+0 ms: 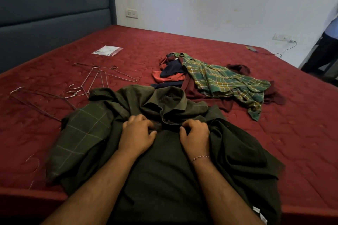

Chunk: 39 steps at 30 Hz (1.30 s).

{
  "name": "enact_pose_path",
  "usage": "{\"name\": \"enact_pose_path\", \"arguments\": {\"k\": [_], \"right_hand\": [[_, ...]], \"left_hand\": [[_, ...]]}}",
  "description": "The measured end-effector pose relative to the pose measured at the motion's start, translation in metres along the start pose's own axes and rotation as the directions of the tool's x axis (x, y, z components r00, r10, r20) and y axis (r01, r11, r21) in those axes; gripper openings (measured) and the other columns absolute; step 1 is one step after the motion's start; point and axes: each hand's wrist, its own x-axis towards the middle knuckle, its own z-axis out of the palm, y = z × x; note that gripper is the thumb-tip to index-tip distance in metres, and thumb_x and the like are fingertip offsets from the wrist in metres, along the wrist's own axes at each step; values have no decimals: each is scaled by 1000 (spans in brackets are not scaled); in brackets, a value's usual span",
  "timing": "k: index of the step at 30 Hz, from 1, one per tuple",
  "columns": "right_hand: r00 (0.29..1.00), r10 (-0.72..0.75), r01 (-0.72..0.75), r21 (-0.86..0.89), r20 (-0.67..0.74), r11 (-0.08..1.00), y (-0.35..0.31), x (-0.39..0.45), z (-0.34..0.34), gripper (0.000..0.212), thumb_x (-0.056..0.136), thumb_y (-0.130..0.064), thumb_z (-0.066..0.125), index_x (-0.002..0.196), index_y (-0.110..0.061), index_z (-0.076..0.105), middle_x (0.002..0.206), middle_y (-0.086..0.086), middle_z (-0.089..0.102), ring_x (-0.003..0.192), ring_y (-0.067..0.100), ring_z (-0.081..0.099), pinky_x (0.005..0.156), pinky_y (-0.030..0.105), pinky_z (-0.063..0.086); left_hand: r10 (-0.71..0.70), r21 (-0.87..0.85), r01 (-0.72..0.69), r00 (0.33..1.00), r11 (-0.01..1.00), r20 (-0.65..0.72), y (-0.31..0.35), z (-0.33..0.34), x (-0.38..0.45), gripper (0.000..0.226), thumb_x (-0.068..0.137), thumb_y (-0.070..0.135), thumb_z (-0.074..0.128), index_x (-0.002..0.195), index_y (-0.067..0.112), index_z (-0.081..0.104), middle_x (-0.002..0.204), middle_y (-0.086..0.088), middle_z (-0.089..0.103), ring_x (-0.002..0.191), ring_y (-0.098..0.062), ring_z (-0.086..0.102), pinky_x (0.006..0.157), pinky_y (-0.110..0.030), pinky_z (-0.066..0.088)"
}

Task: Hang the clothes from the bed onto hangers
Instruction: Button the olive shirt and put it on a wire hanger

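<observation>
A dark olive checked shirt (pixel 87 133) lies spread at the near edge of the red bed (pixel 274 133), collar pointing away from me. My left hand (pixel 137 133) and my right hand (pixel 195 135) sit side by side just below the collar, fingers curled into the fabric at the shirt's front opening. Several wire hangers (pixel 98 78) lie on the bed to the left of the shirt, one partly under its sleeve. Behind the shirt is a pile of clothes: a green plaid shirt (pixel 223 82), a red and navy garment (pixel 170 73) and maroon cloth (pixel 201 95).
A clear plastic packet (pixel 108 50) lies far left on the bed. A padded blue headboard (pixel 45 14) stands at the left, a white wall behind. A small device with a cable (pixel 252 48) sits at the far right edge. A person (pixel 327 42) stands at the right.
</observation>
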Motion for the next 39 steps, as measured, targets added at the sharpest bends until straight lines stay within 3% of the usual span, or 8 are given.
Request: {"name": "enact_pose_path", "arguments": {"k": [8, 11, 18, 23, 29, 32, 35, 39], "right_hand": [[997, 25, -33, 106, 77, 994, -22, -2, -40, 12, 93, -32, 73, 86, -23, 75, 81, -9, 73, 76, 8, 67, 72, 28, 54], [973, 103, -172, 353, 207, 920, -39, 6, -54, 12, 91, -31, 76, 82, -24, 78, 73, -8, 74, 71, 4, 69, 69, 25, 57], [864, 174, -491, 716, 472, 495, -21, -42, -38, 16, 92, 3, 70, 104, -6, 75, 98, 29, 72, 86, 35, 69, 78, 42, 57], [883, 183, -468, 780, 433, 415, -18, -42, -41, 13, 94, 1, 68, 103, -7, 73, 95, 18, 76, 85, 25, 73, 75, 35, 60], [869, 196, -494, 808, 454, 321, -17, -42, -39, 9, 97, -3, 66, 96, -7, 74, 95, 18, 74, 87, 28, 69, 81, 40, 56], [877, 69, -473, 829, 475, 298, -18, -47, -45, 20, 98, 3, 60, 109, -8, 71, 108, 14, 76, 101, 24, 72, 82, 31, 58], [895, -89, -365, 834, 436, 414, -19, -52, -49, 34, 94, 11, 61, 122, -6, 67, 117, 12, 74, 111, 24, 70, 91, 32, 58], [905, -71, -339, 812, 419, 475, -21, -51, -48, 28, 90, 11, 67, 114, -5, 70, 111, 21, 73, 104, 29, 72, 90, 36, 59]], "left_hand": [[79, -259, -158, 954, 953, -291, 22, -54, -5, 4, 95, 30, 68, 94, 29, 71, 84, 15, 70, 79, -10, 66, 69, -32, 53], [-41, -449, -73, 971, 890, -237, 43, -70, -2, 5, 94, 27, 71, 90, 28, 73, 75, 13, 69, 73, -9, 66, 67, -28, 52], [-279, -919, 250, 946, 303, 165, 53, -38, -45, 12, 100, 10, 64, 104, 18, 71, 83, -1, 76, 78, -17, 69, 68, -27, 55], [-207, -904, 268, 956, 334, 207, 43, -30, -59, 23, 94, 9, 72, 114, 21, 70, 97, -1, 78, 90, -11, 74, 75, -21, 57], [-127, -582, 143, 989, 801, 69, 46, -22, -64, 7, 89, 29, 80, 88, 24, 75, 91, 11, 68, 83, 2, 64, 74, -17, 51], [-157, -671, 127, 988, 730, 16, 43, -23, -67, 8, 95, 27, 73, 87, 25, 74, 89, 9, 70, 84, -1, 66, 76, -22, 52], [-194, -859, 165, 978, 484, 79, 40, -27, -68, 6, 96, 19, 72, 96, 21, 77, 94, 3, 78, 92, -13, 74, 87, -37, 60], [-138, -931, 189, 979, 312, 153, 39, -33, -70, 15, 95, 4, 71, 106, 10, 78, 100, -7, 80, 99, -24, 76, 94, -47, 60]]}}
